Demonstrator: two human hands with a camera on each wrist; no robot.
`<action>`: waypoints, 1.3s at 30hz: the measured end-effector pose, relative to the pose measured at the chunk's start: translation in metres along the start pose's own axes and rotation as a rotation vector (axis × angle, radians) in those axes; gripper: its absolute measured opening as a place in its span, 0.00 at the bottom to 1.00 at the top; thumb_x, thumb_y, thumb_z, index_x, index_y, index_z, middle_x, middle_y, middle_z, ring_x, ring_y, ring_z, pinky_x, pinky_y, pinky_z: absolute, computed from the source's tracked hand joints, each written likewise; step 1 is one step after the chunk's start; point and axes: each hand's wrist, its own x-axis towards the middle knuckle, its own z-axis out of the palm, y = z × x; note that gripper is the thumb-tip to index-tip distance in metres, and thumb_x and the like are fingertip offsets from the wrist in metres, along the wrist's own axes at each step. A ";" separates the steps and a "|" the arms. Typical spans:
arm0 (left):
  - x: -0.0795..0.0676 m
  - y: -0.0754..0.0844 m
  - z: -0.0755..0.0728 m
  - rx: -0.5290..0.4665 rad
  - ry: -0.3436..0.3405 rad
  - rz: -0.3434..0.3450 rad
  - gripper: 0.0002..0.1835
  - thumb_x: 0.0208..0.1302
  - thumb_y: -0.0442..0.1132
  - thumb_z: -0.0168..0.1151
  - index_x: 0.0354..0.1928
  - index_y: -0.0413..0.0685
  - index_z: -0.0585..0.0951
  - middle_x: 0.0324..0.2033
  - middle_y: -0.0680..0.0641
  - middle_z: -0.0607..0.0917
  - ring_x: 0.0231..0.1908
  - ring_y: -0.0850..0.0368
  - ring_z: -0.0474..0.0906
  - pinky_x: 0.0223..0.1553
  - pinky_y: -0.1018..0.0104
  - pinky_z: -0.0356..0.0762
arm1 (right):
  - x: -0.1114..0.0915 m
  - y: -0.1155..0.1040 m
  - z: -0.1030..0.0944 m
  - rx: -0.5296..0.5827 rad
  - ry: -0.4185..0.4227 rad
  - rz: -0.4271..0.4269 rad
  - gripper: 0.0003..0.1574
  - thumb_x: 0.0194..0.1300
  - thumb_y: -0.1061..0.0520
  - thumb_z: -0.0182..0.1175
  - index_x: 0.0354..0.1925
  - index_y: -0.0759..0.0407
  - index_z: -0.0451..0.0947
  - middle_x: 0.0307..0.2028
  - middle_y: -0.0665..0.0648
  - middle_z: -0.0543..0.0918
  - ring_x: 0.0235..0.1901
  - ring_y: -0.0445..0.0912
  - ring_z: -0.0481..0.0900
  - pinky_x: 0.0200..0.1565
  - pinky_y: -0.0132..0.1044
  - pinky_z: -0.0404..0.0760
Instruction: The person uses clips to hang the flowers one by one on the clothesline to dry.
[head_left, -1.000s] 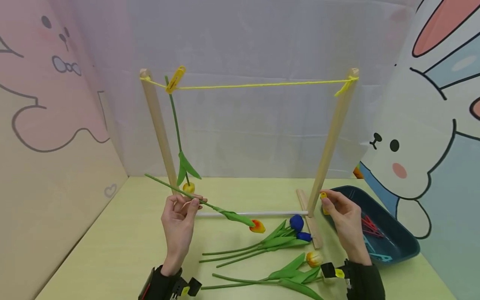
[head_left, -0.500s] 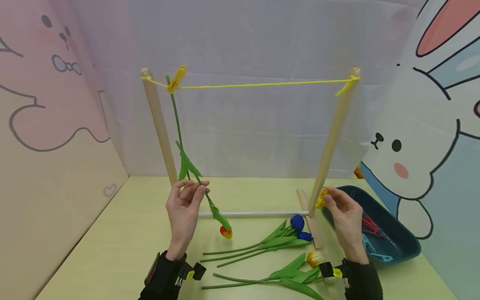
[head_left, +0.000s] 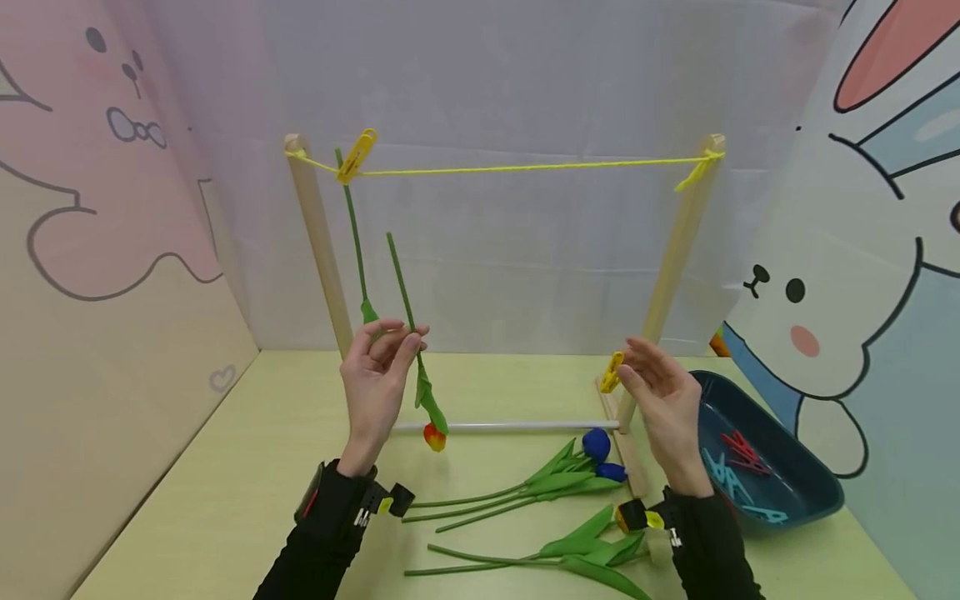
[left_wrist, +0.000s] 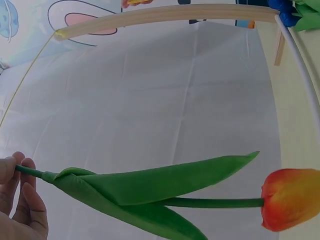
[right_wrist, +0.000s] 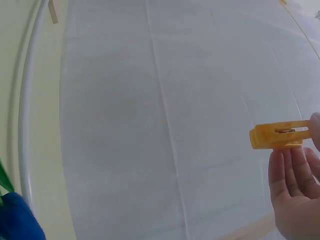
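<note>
Both arms out front, dark-sleeved to the wrists. In the head view, left forearm (head_left: 311, 533) slants up and inward, right forearm (head_left: 708, 546) up and inward too. Left hand (head_left: 377, 383) held up, thumb pinching against the fingertips. Right hand (head_left: 666, 408) also up, well apart from the left, thumb and fingers in a pinch. Left sits slightly higher in frame. Right wrist cam: my fingers side by side, thumb cut off by the edge.

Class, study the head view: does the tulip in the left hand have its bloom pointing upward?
No, the left hand pinches the red-and-yellow tulip by its stem, and the bloom hangs below the hand.
</note>
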 end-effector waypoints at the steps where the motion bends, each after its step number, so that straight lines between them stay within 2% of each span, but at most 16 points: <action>1: 0.002 0.000 0.001 0.006 0.000 -0.002 0.15 0.67 0.26 0.62 0.51 0.25 0.72 0.40 0.64 0.90 0.37 0.64 0.86 0.47 0.75 0.81 | 0.003 -0.001 0.003 0.003 -0.010 -0.026 0.21 0.67 0.74 0.59 0.57 0.71 0.78 0.40 0.45 0.85 0.43 0.35 0.83 0.50 0.22 0.81; 6: 0.014 0.003 0.005 0.003 0.004 0.008 0.15 0.67 0.27 0.63 0.51 0.26 0.73 0.40 0.64 0.90 0.37 0.65 0.85 0.47 0.74 0.81 | 0.019 -0.008 0.025 0.077 -0.063 -0.185 0.18 0.67 0.69 0.63 0.55 0.66 0.79 0.37 0.45 0.83 0.42 0.37 0.81 0.54 0.24 0.77; 9: 0.022 0.005 0.008 0.016 0.009 0.013 0.13 0.67 0.28 0.63 0.50 0.30 0.75 0.39 0.65 0.90 0.37 0.65 0.86 0.48 0.74 0.81 | 0.031 -0.014 0.040 0.117 -0.081 -0.242 0.17 0.67 0.65 0.65 0.54 0.63 0.80 0.36 0.45 0.82 0.40 0.36 0.80 0.51 0.26 0.76; 12: 0.029 0.008 0.010 0.032 0.019 0.006 0.11 0.67 0.28 0.63 0.50 0.34 0.76 0.39 0.66 0.90 0.36 0.64 0.86 0.48 0.74 0.81 | 0.044 -0.023 0.055 0.128 -0.073 -0.254 0.16 0.66 0.65 0.66 0.52 0.59 0.81 0.35 0.45 0.81 0.38 0.36 0.82 0.48 0.26 0.80; 15: 0.037 0.010 0.012 0.034 0.021 0.006 0.11 0.68 0.28 0.63 0.49 0.35 0.76 0.39 0.66 0.90 0.36 0.66 0.85 0.46 0.74 0.81 | 0.056 -0.034 0.068 0.141 -0.051 -0.226 0.16 0.66 0.67 0.65 0.50 0.55 0.82 0.33 0.45 0.81 0.34 0.36 0.83 0.38 0.24 0.80; 19: 0.046 0.011 0.014 0.022 0.027 0.021 0.11 0.67 0.28 0.63 0.49 0.32 0.76 0.39 0.64 0.91 0.35 0.68 0.84 0.44 0.75 0.80 | 0.069 -0.048 0.086 0.199 -0.048 -0.214 0.17 0.67 0.69 0.63 0.48 0.51 0.82 0.33 0.47 0.80 0.26 0.36 0.80 0.26 0.26 0.69; 25: 0.057 0.015 0.014 0.025 0.045 0.038 0.10 0.67 0.27 0.63 0.47 0.30 0.76 0.38 0.64 0.91 0.34 0.68 0.84 0.43 0.74 0.81 | 0.092 -0.068 0.117 0.297 -0.051 -0.276 0.21 0.65 0.74 0.61 0.44 0.49 0.83 0.29 0.47 0.80 0.18 0.37 0.76 0.22 0.26 0.63; 28: 0.062 0.017 0.014 0.041 0.050 0.037 0.09 0.68 0.28 0.63 0.47 0.31 0.77 0.39 0.61 0.91 0.34 0.68 0.84 0.40 0.75 0.79 | 0.103 -0.080 0.133 0.328 -0.053 -0.292 0.21 0.64 0.74 0.61 0.43 0.49 0.82 0.28 0.47 0.79 0.14 0.36 0.72 0.21 0.26 0.62; 34: 0.070 0.021 0.015 0.084 0.057 0.039 0.09 0.68 0.29 0.63 0.47 0.33 0.77 0.42 0.44 0.91 0.34 0.66 0.84 0.34 0.76 0.75 | 0.124 -0.102 0.168 0.406 -0.040 -0.262 0.14 0.64 0.74 0.62 0.44 0.58 0.81 0.26 0.48 0.75 0.11 0.39 0.54 0.21 0.29 0.57; 39: 0.073 0.020 0.016 0.065 0.050 0.043 0.09 0.69 0.31 0.63 0.48 0.35 0.77 0.43 0.46 0.91 0.36 0.61 0.84 0.35 0.75 0.75 | 0.136 -0.118 0.196 0.458 0.002 -0.217 0.11 0.65 0.73 0.62 0.45 0.65 0.79 0.25 0.49 0.73 0.12 0.41 0.53 0.22 0.31 0.56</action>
